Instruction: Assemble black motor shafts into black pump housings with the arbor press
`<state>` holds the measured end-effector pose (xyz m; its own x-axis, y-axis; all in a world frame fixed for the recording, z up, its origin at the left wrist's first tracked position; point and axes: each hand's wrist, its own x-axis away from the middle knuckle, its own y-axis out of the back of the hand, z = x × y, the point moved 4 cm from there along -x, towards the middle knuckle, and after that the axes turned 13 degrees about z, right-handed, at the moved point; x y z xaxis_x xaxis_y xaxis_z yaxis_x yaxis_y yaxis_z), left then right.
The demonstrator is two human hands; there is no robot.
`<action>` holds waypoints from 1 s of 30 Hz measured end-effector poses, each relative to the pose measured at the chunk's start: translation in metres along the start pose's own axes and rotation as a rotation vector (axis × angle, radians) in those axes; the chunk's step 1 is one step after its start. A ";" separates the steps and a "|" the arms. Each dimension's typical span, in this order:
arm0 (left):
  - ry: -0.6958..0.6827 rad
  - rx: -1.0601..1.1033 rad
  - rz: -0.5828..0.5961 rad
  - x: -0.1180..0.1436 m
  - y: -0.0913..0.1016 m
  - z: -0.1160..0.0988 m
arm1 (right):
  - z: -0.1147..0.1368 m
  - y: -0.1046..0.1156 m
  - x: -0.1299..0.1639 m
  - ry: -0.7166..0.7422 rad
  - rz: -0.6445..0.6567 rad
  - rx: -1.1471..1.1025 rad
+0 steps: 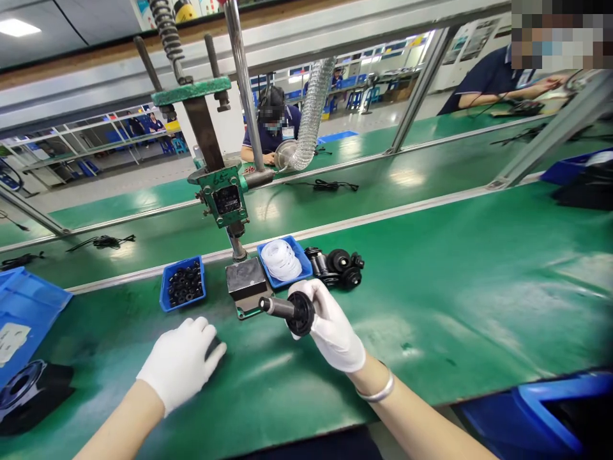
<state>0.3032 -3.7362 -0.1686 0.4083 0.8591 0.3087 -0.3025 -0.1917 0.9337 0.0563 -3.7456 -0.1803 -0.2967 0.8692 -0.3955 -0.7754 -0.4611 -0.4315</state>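
Observation:
My right hand [328, 326], in a white glove, grips a black round flanged part with a metal shaft [302, 314]; the shaft points left, past the press base. My left hand [179, 358], also gloved, is low over the green table with its fingers curled around a small black part [212, 347], mostly hidden by the glove. Between and beyond my hands stands the green hand press [227, 195], its ram above a dark metal block [246, 278]. Right of the block, a blue tray [274, 282] holds white rings [281, 260]. Several black flanged parts [339, 262] lie beside it.
A blue bin [165, 300] of small black rings stands left of the press. At the left edge are a large blue crate [23, 313] and a black housing [36, 393]. A blue bin [522, 415] is at lower right. Co-workers sit beyond the metal frame [416, 96].

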 end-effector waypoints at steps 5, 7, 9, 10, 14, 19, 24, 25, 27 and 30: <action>-0.200 0.067 0.057 -0.003 -0.002 -0.008 | 0.001 0.005 0.019 -0.047 -0.072 0.073; -0.203 0.143 0.046 -0.004 -0.004 -0.001 | 0.000 0.005 0.026 -0.061 -0.079 0.117; -0.151 0.338 -0.059 -0.003 -0.004 0.009 | -0.001 0.004 0.032 -0.040 -0.069 0.203; -0.117 0.484 -0.157 -0.002 -0.003 0.014 | -0.002 0.002 0.034 -0.022 -0.058 0.255; -0.106 1.189 -0.703 0.013 -0.008 0.016 | -0.011 -0.012 0.042 -0.017 0.012 0.367; -0.313 1.580 -0.917 0.020 -0.013 -0.016 | -0.016 -0.030 0.045 -0.009 0.019 0.350; -0.388 1.405 -0.869 0.024 0.003 -0.027 | -0.011 -0.034 0.045 0.010 0.029 0.455; -0.405 1.350 -0.854 0.025 0.006 -0.028 | -0.009 -0.035 0.045 0.016 0.035 0.501; -0.461 1.228 -0.798 0.027 0.010 -0.032 | -0.005 -0.039 0.045 0.025 0.064 0.617; -0.544 1.082 -0.715 0.027 0.012 -0.042 | 0.000 -0.048 0.045 0.052 0.106 0.744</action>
<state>0.2743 -3.6954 -0.1567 0.5426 0.6839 -0.4877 0.8112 -0.2760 0.5155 0.0802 -3.6845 -0.1769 -0.3783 0.8088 -0.4503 -0.9216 -0.2835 0.2651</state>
